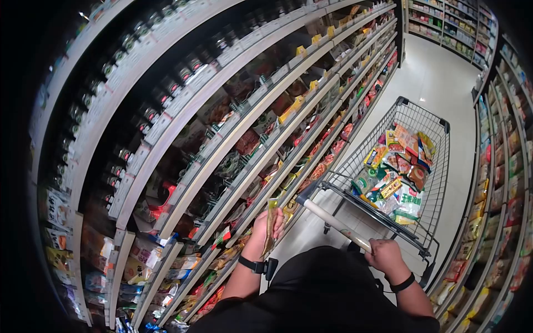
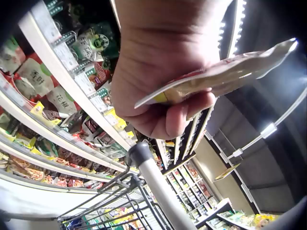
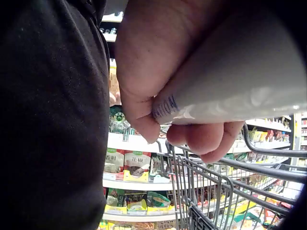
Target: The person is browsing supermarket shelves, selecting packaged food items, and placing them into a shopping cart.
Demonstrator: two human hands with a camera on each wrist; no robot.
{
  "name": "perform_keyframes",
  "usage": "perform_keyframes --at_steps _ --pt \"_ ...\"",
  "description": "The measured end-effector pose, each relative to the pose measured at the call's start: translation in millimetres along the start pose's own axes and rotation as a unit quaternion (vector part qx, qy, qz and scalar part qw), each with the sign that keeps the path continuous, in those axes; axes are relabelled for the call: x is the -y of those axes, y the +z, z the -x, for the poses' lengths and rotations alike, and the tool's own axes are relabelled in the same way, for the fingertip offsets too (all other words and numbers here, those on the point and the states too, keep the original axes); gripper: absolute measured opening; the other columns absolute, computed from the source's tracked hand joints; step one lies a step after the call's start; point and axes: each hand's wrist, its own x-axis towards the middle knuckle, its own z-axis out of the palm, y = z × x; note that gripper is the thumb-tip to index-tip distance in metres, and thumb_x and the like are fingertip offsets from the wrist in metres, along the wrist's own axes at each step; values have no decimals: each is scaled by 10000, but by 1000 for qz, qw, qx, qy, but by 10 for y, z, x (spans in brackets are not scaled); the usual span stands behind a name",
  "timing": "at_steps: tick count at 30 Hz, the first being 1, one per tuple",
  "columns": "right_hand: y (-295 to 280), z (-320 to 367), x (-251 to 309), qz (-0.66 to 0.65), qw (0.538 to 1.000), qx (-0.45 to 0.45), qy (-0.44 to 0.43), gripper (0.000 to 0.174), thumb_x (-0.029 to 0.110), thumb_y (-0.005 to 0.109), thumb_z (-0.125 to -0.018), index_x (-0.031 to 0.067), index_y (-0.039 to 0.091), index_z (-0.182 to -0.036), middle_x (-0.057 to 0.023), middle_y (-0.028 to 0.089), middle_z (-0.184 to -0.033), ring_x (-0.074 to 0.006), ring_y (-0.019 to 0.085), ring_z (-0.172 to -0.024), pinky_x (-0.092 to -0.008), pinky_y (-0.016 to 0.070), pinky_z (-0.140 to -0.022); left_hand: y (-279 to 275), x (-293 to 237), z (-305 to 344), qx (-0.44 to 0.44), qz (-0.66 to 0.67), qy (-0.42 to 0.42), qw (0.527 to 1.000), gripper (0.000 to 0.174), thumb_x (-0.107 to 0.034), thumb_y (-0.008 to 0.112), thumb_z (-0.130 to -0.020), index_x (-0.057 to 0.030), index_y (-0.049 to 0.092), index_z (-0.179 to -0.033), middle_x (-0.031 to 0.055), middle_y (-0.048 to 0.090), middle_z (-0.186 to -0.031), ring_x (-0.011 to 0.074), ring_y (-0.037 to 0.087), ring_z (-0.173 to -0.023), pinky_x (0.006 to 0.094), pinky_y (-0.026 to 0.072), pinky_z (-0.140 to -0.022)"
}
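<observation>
In the head view my left hand [image 1: 259, 228] holds a thin, flat food packet [image 1: 270, 225], seen nearly edge-on beside the shelves. The left wrist view shows the fingers curled under the packet [image 2: 225, 76], whose printed face is mostly hidden. My right hand [image 1: 385, 256] grips the pale push bar [image 1: 333, 221] of a shopping cart. Up close in the right wrist view, fingers wrap round that cart handle [image 3: 240, 79]. Inside the wire cart [image 1: 447, 161] lies a pile of colourful food packets [image 1: 397, 166].
Long shelves [image 1: 233, 144] stocked with bags and jars run along the left. More stocked shelves [image 1: 483, 216] line the right side, and others [image 1: 449, 25] stand at the far end. A pale tiled floor [image 1: 427, 66] stretches ahead of the cart.
</observation>
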Motion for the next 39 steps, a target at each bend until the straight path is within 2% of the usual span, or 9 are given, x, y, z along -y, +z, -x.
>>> perform_keyframes --at_steps 5,11,16,19,25,29,34,35,39 --pt "-109 -162 -365 -48 999 -1 7 193 257 660 -768 75 596 -778 -123 632 -660 -332 637 -610 -436 513 -583 401 235 -267 32 -95 -43 994 250 -257 430 -992 -39 536 -932 34 388 -514 149 345 -355 286 281 -371" --pt "-230 -331 -754 -165 977 31 131 382 424 761 -717 65 699 -834 -182 649 -700 -380 637 -661 -458 511 -619 705 367 -235 15 -233 -79 969 209 -234 538 -982 -57 603 -892 -16 522 -617 70 442 -450 232 354 -427" --pt "-254 -332 -974 -165 974 39 150 443 479 763 -751 55 695 -862 -177 649 -707 -373 641 -705 -452 502 -647 725 590 -71 28 -354 -115 928 276 -268 559 -1001 -31 666 -1096 -63 638 -842 4 510 -713 182 404 -640" --pt "-342 -562 -1089 -186 964 83 170 452 491 746 -785 51 695 -873 -171 649 -714 -357 646 -711 -437 497 -649 639 611 -138 95 -400 -141 901 275 -281 550 -1004 -41 669 -1066 -73 627 -823 5 483 -697 187 386 -627" --pt "-250 -636 -1376 -211 961 97 153 490 518 737 -782 41 695 -885 -165 653 -731 -346 644 -707 -424 495 -653 801 643 54 72 -450 -139 879 288 -294 534 -1015 -37 660 -1052 -98 578 -772 2 443 -665 195 367 -600" --pt "-360 -832 -1476 -241 944 115 192 573 566 768 -719 34 709 -923 -170 684 -752 -323 675 -739 -410 523 -690 827 620 32 73 -428 -156 887 300 -301 539 -1013 -38 656 -1093 -113 568 -788 -6 422 -664 183 338 -577" --pt "-323 -740 -1507 -221 955 63 187 679 611 797 -635 37 699 -983 -173 684 -756 -335 677 -766 -405 528 -718 1078 686 17 93 -502 -212 833 294 -331 553 -1004 -63 656 -1064 -119 501 -701 -6 378 -582 185 292 -514" --pt "-316 -753 -1522 -210 960 50 179 674 609 798 -635 38 698 -977 -172 683 -756 -337 676 -768 -404 528 -721 1074 620 -62 95 -526 -248 808 319 -325 573 -992 -31 662 -1079 -74 611 -823 19 487 -699 198 393 -615" --pt "-134 -482 -1469 -209 963 26 171 654 606 792 -644 46 695 -968 -164 683 -769 -339 673 -774 -410 524 -715 1290 779 -62 120 -522 -237 811 315 -300 552 -1005 -13 650 -1087 -68 608 -812 22 488 -700 211 403 -612"
